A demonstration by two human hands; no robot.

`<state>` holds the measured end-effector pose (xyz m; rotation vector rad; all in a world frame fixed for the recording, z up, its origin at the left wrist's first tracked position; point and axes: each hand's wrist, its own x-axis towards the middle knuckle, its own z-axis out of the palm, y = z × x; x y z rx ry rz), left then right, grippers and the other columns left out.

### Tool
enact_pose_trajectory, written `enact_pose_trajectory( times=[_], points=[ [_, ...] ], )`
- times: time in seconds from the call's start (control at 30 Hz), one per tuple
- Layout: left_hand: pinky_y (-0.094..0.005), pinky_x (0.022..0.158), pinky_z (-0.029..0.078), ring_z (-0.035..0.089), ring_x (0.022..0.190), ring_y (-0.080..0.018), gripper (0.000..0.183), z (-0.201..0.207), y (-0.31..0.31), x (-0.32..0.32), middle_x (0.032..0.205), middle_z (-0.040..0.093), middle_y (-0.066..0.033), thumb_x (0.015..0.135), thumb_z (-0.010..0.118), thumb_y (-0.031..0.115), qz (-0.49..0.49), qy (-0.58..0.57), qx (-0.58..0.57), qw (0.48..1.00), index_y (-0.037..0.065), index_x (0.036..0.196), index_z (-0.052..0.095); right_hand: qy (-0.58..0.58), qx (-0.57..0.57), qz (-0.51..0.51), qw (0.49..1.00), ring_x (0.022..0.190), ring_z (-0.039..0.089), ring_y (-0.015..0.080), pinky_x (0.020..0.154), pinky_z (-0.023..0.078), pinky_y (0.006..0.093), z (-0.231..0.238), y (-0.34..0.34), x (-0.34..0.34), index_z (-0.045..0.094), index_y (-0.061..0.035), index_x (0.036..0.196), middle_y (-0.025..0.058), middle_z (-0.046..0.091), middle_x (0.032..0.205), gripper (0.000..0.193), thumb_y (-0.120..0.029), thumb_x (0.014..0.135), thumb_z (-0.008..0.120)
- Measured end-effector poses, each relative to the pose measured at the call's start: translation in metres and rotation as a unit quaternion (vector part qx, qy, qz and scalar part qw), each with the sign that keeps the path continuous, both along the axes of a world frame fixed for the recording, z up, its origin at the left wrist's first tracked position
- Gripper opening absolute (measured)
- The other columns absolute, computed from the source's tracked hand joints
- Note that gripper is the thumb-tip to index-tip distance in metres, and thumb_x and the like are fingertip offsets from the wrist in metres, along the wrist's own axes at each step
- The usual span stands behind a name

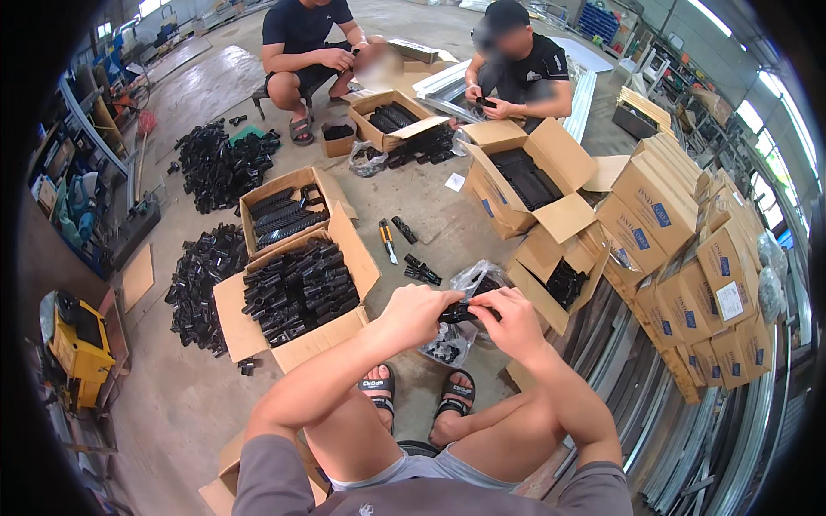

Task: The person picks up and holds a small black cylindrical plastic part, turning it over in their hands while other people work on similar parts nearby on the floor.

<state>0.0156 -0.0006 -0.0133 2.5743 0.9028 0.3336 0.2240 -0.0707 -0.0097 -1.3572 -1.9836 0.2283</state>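
Observation:
Both of my hands are closed on one small black plastic part (454,312), held over the floor in front of my knees. My left hand (417,311) grips its left end, and my right hand (513,322) pinches the right end. Fingers cover much of the part. Under and behind it lies a clear plastic bag (449,347) with small black pieces inside. Beyond my hands, several black parts (421,270) and a yellow-and-black utility knife (388,241) rest on the floor. Left of my hands stands an open carton (231,311) full of black parts.
Two people sit opposite, a black piece in the hands (494,105) of the right one. Piles of black parts (208,284) lie at the left. Open cartons (564,154) and stacked closed cartons (645,211) stand at the right, above long metal profiles (688,447).

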Motion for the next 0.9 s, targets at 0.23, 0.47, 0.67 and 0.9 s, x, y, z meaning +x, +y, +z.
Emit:
enact_pose_trajectory(
  times=[0.23,0.47,0.67,0.9],
  points=[
    [-0.0502,0.065,0.05,0.067,0.076,-0.041,0.057,0.003,-0.001,-0.001,0.077,0.07,-0.0149,0.073,0.072,0.007,0.0,-0.022,-0.025,0.999,0.017,0.124,0.048,-0.043,0.053,-0.015,0.998,0.08,0.066,0.0227,0.075,0.047,0.0359,-0.005,0.002,0.003,0.07,-0.0076,0.087,0.0032,0.071,0.082,0.009,-0.014,0.082,0.075],
    [-0.0505,0.065,0.05,0.067,0.076,-0.0409,0.058,0.019,-0.004,-0.002,0.08,0.071,-0.0157,0.073,0.075,0.008,-0.002,-0.018,-0.039,0.999,0.018,0.124,0.048,-0.032,0.065,-0.031,0.997,0.087,0.066,0.0266,0.078,0.048,0.0372,0.006,-0.003,0.005,0.071,-0.0062,0.095,0.0078,0.071,0.093,0.019,-0.015,0.08,0.078],
    [-0.0382,0.075,0.055,0.072,0.081,-0.033,0.064,0.034,-0.007,0.0,0.09,0.072,-0.0184,0.076,0.074,0.002,0.028,-0.107,-0.145,0.983,0.02,0.135,0.057,0.391,-0.164,-0.053,0.904,0.099,0.065,0.0172,0.086,0.054,0.0308,-0.015,0.002,0.024,0.053,-0.0002,0.134,0.0156,0.067,0.115,0.049,-0.018,0.093,0.072],
    [-0.0288,0.088,0.052,0.063,0.098,-0.0088,0.071,0.023,-0.002,0.002,0.116,0.072,-0.0104,0.083,0.07,-0.008,0.011,-0.165,-0.316,0.934,0.014,0.147,0.049,0.554,-0.255,0.012,0.792,0.097,0.065,0.0141,0.084,0.054,0.0278,-0.025,0.011,0.03,0.06,0.001,0.13,0.0093,0.067,0.114,0.041,-0.015,0.094,0.071]
  ],
)
